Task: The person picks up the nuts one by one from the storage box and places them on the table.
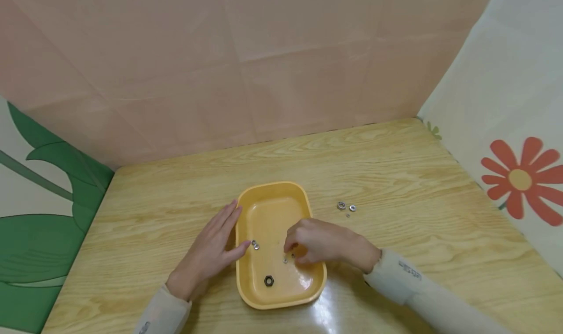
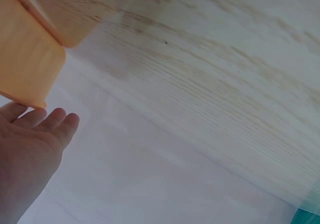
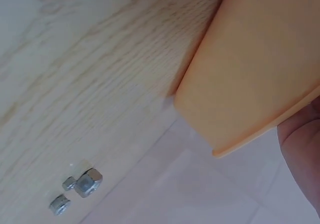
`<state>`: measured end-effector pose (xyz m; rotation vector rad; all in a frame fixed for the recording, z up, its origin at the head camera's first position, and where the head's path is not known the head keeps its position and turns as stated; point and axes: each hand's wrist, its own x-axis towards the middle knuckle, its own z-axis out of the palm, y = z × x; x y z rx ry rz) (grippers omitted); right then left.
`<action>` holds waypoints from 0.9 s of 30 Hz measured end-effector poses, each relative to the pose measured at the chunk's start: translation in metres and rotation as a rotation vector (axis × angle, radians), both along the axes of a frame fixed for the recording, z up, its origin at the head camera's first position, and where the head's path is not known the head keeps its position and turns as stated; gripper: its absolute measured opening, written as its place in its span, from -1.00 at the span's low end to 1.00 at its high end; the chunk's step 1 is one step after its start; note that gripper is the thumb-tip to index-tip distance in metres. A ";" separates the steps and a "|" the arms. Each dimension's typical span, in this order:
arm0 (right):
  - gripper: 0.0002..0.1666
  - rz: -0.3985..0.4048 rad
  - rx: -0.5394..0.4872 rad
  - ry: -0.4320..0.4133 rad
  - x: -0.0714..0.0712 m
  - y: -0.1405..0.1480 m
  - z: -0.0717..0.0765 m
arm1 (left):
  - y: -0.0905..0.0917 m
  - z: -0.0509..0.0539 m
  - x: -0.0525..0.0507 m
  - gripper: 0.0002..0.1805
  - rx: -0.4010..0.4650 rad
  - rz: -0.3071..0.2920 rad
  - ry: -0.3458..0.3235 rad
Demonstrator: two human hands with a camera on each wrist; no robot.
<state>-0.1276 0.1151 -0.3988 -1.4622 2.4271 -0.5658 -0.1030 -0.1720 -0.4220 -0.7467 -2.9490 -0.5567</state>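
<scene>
From the left, we see green leaves [image 1: 66, 197] printed on the side wall, then the wood-grain desk [image 1: 167, 197]. A left hand [image 1: 206, 253] lies against the left side of a yellow tray [image 1: 270, 203], its grip spread, fingers straight along the rim and thumb reaching over it. Just beside the thumb tip, we find two silver nuts [image 1: 255, 245] close together on the tray floor. Nearer us sits a larger black nut [image 1: 266, 280], lying flat, with a tiny nut [image 1: 285, 260] farther to the right. The right hand [image 1: 318, 241] reaches over the right rim, fingers bent down close to that tiny nut; we cannot tell whether its grip pinches anything. Right of the tray, we see three loose nuts [image 1: 341, 205] grouped on the desk, and a red flower [image 1: 520, 180] on the far-right wall.
</scene>
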 end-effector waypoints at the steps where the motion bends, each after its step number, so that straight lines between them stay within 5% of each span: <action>1: -0.78 -0.003 0.003 0.000 0.000 0.000 0.000 | 0.000 0.000 0.000 -0.07 -0.001 0.000 -0.001; 27: -0.79 -0.002 0.038 0.038 -0.003 -0.013 -0.006 | -0.001 -0.002 0.000 -0.08 0.018 0.000 0.002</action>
